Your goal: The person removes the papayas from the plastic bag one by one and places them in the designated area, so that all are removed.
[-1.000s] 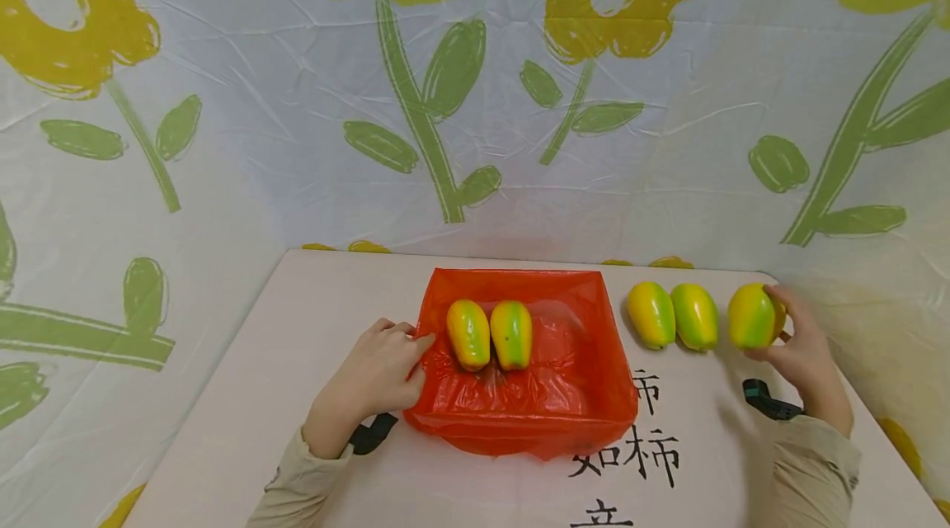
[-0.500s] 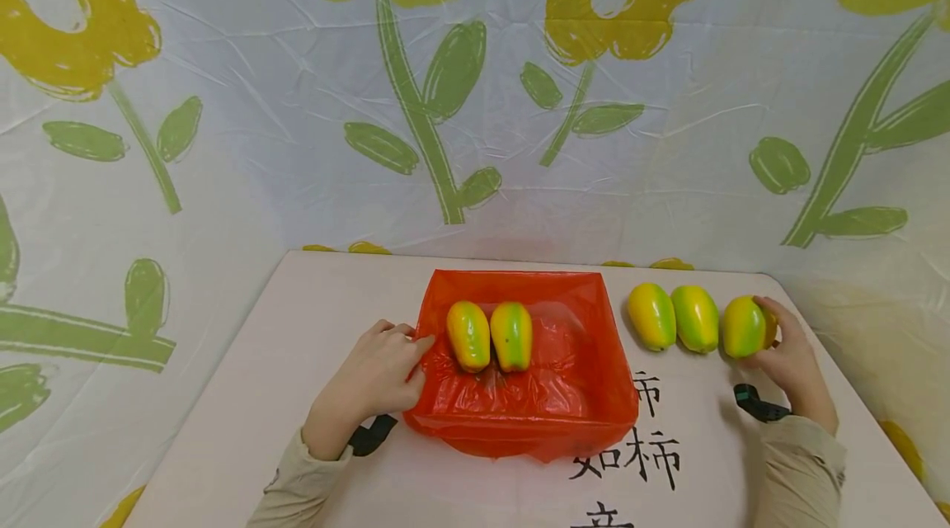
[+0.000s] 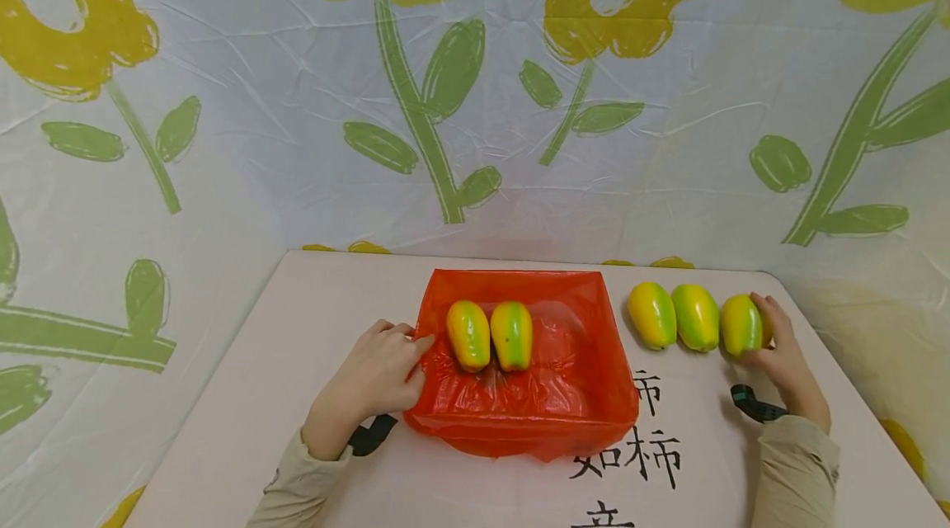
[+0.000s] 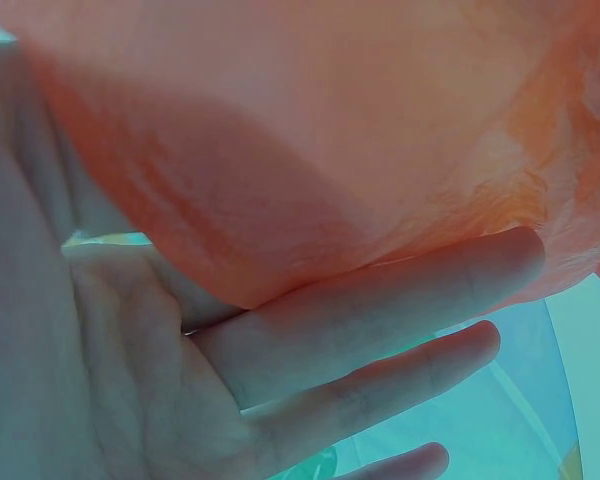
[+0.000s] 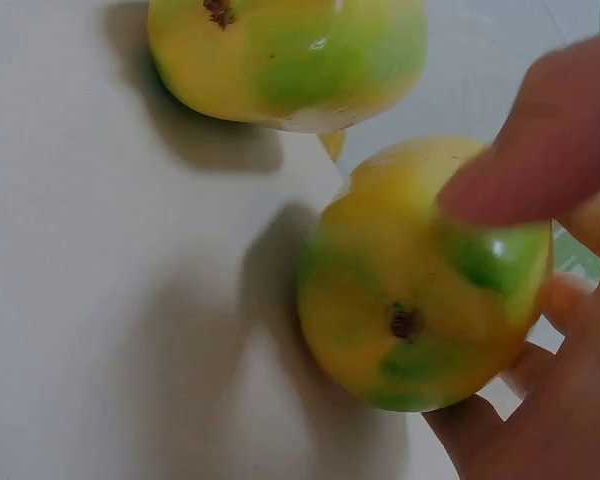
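My right hand (image 3: 785,355) curls round a yellow-green papaya (image 3: 740,325), the rightmost of a row of three. In the right wrist view the thumb (image 5: 540,140) lies over this papaya (image 5: 380,300), with the other fingers behind its far side. The middle papaya (image 3: 696,318) and left papaya (image 3: 652,315) lie beside it. My left hand (image 3: 378,371) touches the left side of a red plastic-lined box (image 3: 519,425). The left wrist view shows straight fingers (image 4: 380,310) along the red plastic (image 4: 310,130), which hides part of the hand. Two papayas (image 3: 468,335) lie inside the box.
The pale table (image 3: 334,289) bears black written characters (image 3: 653,458) right of and in front of the box. A flower-printed cloth (image 3: 297,82) rises behind the table and along both sides. Dark camera mounts (image 3: 757,404) sit at the wrists.
My right hand has moved left and down with its papaya, bringing it next to the other two on the table. The left hand and red box have stayed in place.
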{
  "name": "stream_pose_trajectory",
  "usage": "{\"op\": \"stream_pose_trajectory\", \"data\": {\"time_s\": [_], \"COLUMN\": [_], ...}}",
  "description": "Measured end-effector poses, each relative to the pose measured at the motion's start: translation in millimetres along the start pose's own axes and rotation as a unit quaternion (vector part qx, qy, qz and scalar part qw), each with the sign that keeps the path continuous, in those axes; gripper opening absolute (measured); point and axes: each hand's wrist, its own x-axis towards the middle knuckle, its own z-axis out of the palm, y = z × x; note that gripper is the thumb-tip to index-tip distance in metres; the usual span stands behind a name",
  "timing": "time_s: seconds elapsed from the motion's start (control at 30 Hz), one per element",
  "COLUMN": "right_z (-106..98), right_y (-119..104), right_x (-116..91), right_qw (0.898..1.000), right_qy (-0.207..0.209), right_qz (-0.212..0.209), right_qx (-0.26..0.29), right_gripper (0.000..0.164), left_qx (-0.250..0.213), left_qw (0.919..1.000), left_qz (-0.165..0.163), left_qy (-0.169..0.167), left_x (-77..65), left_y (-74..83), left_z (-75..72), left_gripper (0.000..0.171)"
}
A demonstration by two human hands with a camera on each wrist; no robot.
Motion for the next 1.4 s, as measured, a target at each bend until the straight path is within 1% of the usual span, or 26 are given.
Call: {"op": "stream_pose_trajectory", "data": {"time_s": [0.1,0.17,0.3,0.4,0.5,0.53,0.57,0.63,0.7,0.8,1.0,1.13,1.27,1.4], "right_z": [2.3,4.6,10.1,12.7,13.4,13.4,13.4,13.8,14.2,14.2,13.5,16.0,19.3,21.3], "right_y": [0.1,1.5,7.3,12.1,15.6,16.4,17.2,18.2,19.0,20.0,20.1,21.0,23.2,24.7], "right_x": [-0.6,-1.4,-3.4,-4.2,-3.0,-2.7,-2.2,-0.4,1.2,4.3,12.1,16.3,17.8,17.5], "right_qw": [1.0,1.0,0.996,0.99,0.979,0.973,0.97,0.957,0.95,0.942,0.936,0.936,0.941,0.945], "right_qy": [0.003,0.017,0.069,0.106,0.127,0.131,0.134,0.135,0.133,0.129,0.119,0.12,0.12,0.114], "right_qz": [0.004,0.016,0.044,0.055,0.054,0.054,0.052,0.045,0.037,0.031,0.018,0.002,-0.008,-0.019], "right_qx": [0.009,0.009,0.027,0.074,0.152,0.18,0.198,0.253,0.281,0.308,0.33,0.331,0.317,0.306], "right_gripper": [0.091,0.085,0.078,0.076,0.075,0.075,0.074,0.074,0.073,0.073,0.073,0.071,0.072,0.071], "left_qx": [0.0,-0.001,-0.002,-0.002,-0.001,-0.002,-0.002,-0.006,-0.007,-0.007,-0.004,-0.004,-0.006,-0.007], "left_qw": [1.0,1.0,1.0,1.0,1.0,1.0,1.0,1.0,0.9999,0.9999,0.9999,0.9999,0.9998,0.9999], "left_qz": [0.0,0.0,0.001,0.001,-0.001,-0.002,-0.002,-0.003,-0.003,-0.005,-0.006,-0.009,-0.011,-0.008], "left_qy": [-0.001,0.001,0.003,0.003,-0.001,-0.002,-0.003,-0.007,-0.008,-0.011,-0.012,-0.014,-0.016,-0.008], "left_x": [0.1,0.2,0.1,0.2,0.4,0.7,0.9,1.2,1.4,1.4,1.2,1.1,0.6,0.4], "left_y": [0.2,0.3,0.7,0.9,1.2,1.4,1.5,1.9,2.1,2.3,2.2,2.0,1.9,1.1], "left_z": [0.1,0.1,0.2,0.3,0.4,0.5,0.5,0.3,0.3,0.1,-0.3,-0.6,-0.7,-0.3], "left_gripper": [0.041,0.041,0.041,0.04,0.04,0.039,0.039,0.039,0.039,0.039,0.039,0.039,0.039,0.039]}}
